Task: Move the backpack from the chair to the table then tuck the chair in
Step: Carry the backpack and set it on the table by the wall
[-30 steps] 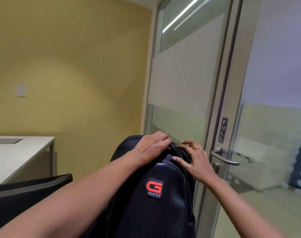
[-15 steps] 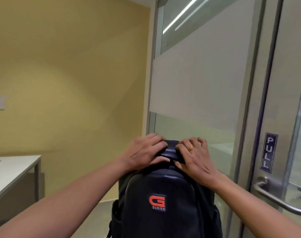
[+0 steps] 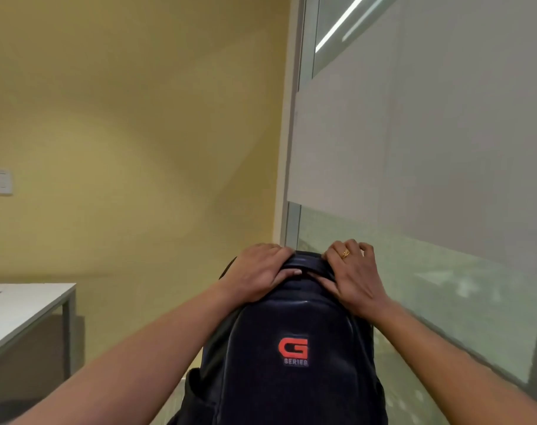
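Note:
A dark backpack [image 3: 291, 381] with a red G logo hangs upright in front of me, low in the middle of the view. My left hand [image 3: 258, 276] grips the left side of its top, fingers curled over the edge. My right hand [image 3: 351, 274], wearing a gold ring, clasps the right side of the top. A corner of the white table [image 3: 19, 311] shows at the lower left, apart from the bag. The chair is out of view.
A yellow wall [image 3: 132, 148] with a white switch plate [image 3: 2, 182] fills the left. A frosted glass partition [image 3: 414, 164] in a metal frame runs along the right, close behind the backpack.
The view has swung left: the door and its handle have left the frame and the black chair is gone. Both hands keep hold of the backpack's top, which now sits higher and centred.

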Demonstrator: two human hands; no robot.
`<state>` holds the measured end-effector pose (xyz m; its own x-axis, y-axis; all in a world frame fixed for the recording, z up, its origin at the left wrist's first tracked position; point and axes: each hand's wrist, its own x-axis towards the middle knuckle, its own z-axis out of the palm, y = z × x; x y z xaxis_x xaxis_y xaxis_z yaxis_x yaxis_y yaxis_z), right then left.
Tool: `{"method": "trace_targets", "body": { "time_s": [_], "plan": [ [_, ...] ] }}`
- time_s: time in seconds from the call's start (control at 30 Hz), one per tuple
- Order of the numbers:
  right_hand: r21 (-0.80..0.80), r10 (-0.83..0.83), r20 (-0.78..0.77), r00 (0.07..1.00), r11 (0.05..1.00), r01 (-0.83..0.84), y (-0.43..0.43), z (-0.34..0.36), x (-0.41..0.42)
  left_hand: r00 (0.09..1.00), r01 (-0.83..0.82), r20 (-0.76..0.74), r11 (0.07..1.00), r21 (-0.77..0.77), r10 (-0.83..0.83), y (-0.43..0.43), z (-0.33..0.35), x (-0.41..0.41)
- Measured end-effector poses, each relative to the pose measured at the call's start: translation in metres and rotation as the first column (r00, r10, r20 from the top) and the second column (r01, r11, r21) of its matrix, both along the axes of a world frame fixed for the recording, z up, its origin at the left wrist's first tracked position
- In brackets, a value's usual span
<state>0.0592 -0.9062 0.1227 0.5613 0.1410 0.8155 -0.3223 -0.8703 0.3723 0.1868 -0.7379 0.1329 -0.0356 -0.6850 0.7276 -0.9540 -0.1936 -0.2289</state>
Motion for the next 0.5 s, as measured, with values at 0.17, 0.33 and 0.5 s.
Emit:
{"method": "trace_targets", "body": {
  "time_s": [0.17, 0.33, 0.5],
  "plan": [
    [0.057, 0.14, -0.081, 0.987, 0.989, -0.136, -0.039, -0.007, 0.071, 0.974, -0.187, 0.118, 0.981, -0.054, 0.192, -0.035, -0.013, 0.065],
    [0.113, 0.303, -0.171, 0.938, 0.951, -0.287, -0.064, -0.007, 0.145, 0.884, -0.403, 0.22, 0.911, -0.086, 0.412, -0.054, -0.019, 0.125],
    [0.165, 0.383, -0.223, 0.896, 0.921, -0.352, -0.078, -0.017, 0.239, 0.814, -0.527, 0.23, 0.844, -0.097, 0.534, -0.062, -0.029, 0.201]
  ]
}}
